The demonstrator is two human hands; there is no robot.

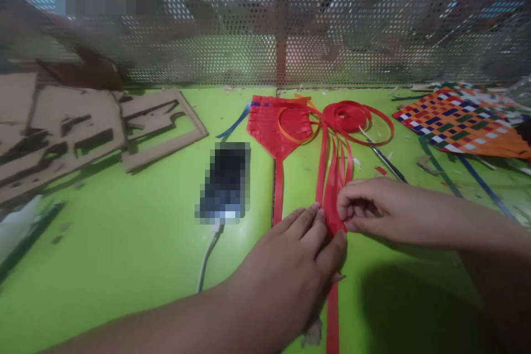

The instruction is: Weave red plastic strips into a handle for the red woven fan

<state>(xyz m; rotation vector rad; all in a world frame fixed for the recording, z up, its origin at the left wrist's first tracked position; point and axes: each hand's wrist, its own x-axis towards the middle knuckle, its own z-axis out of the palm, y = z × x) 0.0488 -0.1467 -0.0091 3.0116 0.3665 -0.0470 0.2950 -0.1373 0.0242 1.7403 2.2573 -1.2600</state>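
Note:
Between my hands lies a bundle of red strips (331,193), fanning out towards the back and joined into a wider red piece near my fingers. My left hand (305,249) rests flat over its near part, fingers forward and thumb at its right side, pressing it to the table. At the right edge, my right hand (365,207) is curled with thumb and fingertips pinched at the red piece; the exact grip is partly hidden. A finished-looking red woven piece (280,127) with a pointed lower end lies behind, and a long red strip (279,188) runs from it.
A coil of red strip (346,116) and a slim pen-like tool (388,161) lie behind my right hand. A multicoloured woven sheet (460,121) is at right. Cut cardboard (166,127) and a phone (226,177) with a white cable lie left. A perforated metal panel (207,38) borders the back.

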